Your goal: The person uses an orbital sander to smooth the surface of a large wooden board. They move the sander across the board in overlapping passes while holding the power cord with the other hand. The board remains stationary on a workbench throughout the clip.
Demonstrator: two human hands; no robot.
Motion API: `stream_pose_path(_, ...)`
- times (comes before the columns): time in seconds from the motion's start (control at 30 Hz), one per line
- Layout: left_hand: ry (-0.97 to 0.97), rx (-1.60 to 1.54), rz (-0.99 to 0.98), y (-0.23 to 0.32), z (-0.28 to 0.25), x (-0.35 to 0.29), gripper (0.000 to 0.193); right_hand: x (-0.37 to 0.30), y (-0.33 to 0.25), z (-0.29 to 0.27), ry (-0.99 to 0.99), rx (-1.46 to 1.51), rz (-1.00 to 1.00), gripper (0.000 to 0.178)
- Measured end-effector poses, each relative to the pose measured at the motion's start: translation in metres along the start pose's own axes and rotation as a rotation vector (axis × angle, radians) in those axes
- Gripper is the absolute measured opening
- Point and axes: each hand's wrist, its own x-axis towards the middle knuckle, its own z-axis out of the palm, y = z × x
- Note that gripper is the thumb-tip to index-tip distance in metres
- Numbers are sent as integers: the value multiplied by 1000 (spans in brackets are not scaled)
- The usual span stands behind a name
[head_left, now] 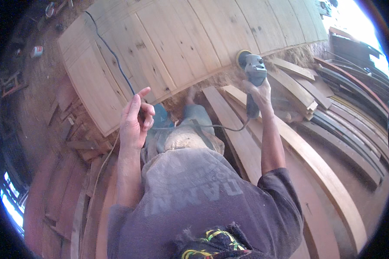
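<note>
My right hand (259, 93) is wrapped round the body of a grey angle grinder (256, 69). Its round sanding disc (243, 59), with a yellow rim, rests at the near edge of a large pale wooden panel (173, 47). The panel has long grooves and dark knots. Left of my body, my left hand (136, 118) is raised near the panel's edge with fingers curled. A dark power cord (112, 52) crosses the panel to this hand, seems held in it, then runs across my lap to the grinder's rear end. The exact grip is partly hidden.
Stacked boards and planks (354, 125) lie at the right, with a long plank (320, 168) beside me. Sawdust (294, 57) heaps along the panel's near edge. Reddish boards (52, 194) lie at the lower left. A white container (37, 52) stands on the floor at the far left.
</note>
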Motion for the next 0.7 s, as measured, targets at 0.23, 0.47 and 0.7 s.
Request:
stream_pose_path(0.23, 39, 70, 23, 18, -23, -11, 46, -91, -29, 110, -293, -294, -198, 61)
stream_pose_path(0.47, -29, 69, -2, 30, -28, -7, 50, -110, -44, 125, -314, -341, -182, 55)
stream_pose_path(0.7, -73, 88, -51, 18, -3, 4, 50, -54, -21, 51, -115, -292, -89, 55)
